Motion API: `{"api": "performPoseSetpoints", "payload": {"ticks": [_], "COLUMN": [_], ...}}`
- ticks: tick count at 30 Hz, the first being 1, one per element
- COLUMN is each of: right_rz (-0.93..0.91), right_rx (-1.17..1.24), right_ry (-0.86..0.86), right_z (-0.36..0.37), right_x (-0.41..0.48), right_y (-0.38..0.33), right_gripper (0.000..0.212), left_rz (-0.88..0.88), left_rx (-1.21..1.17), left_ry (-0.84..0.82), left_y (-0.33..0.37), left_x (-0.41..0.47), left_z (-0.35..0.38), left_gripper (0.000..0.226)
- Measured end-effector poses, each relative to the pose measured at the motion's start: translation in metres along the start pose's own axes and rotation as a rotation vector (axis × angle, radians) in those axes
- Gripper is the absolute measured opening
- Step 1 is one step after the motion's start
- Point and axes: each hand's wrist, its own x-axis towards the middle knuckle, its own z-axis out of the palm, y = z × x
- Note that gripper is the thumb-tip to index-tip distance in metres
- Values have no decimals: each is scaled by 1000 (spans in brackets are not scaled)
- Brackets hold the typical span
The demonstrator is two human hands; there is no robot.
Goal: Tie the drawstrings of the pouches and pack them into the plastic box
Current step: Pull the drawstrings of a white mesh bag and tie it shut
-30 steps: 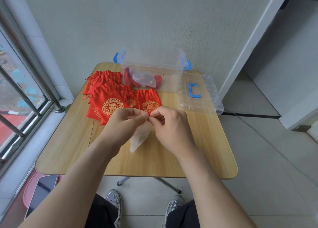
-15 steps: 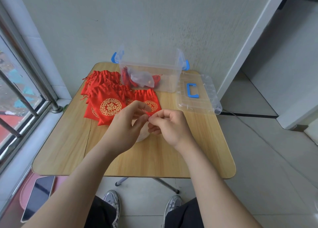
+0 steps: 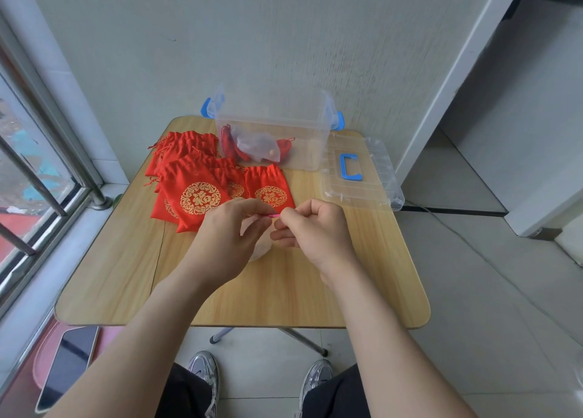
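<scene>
1. The pale sheer pouch (image 3: 259, 247) sits over the middle of the table (image 3: 284, 291), mostly hidden behind the hands. Whether it rests on the wood I cannot tell. Its pink drawstring (image 3: 275, 215) shows as a short taut stretch between them.
2. The left hand (image 3: 232, 234) pinches one end of the cord with thumb and forefinger. The right hand (image 3: 315, 228) has its fingers curled in and nips the other end.
3. The knot looks half made. It probably needs an even outward pull on both ends, seating it against the gathered neck without jerking the thin cord.
4. Red pouches (image 3: 202, 181) with gold emblems lie heaped at the far left, likely waiting.
5. The clear plastic box (image 3: 274, 127) stands open at the far edge with a few pouches inside. Its lid (image 3: 362, 190) lies to its right.
</scene>
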Motion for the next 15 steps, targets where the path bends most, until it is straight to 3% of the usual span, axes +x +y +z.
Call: {"api": "performPoseSetpoints", "payload": {"ticks": [8,15], "right_rz": [-73,-142], "right_rx": [20,88], "right_ry": [73,128], "right_z": [-1,3], "right_x": [5,9], "right_y": [4,4], "right_gripper": [9,13], "left_rz": [-83,-145], "left_rx": [-21,-97], "left_ry": [42,-23], "left_y": [0,3], "left_x": [3,3], "left_z": [-1,1], "left_gripper": [20,22]}}
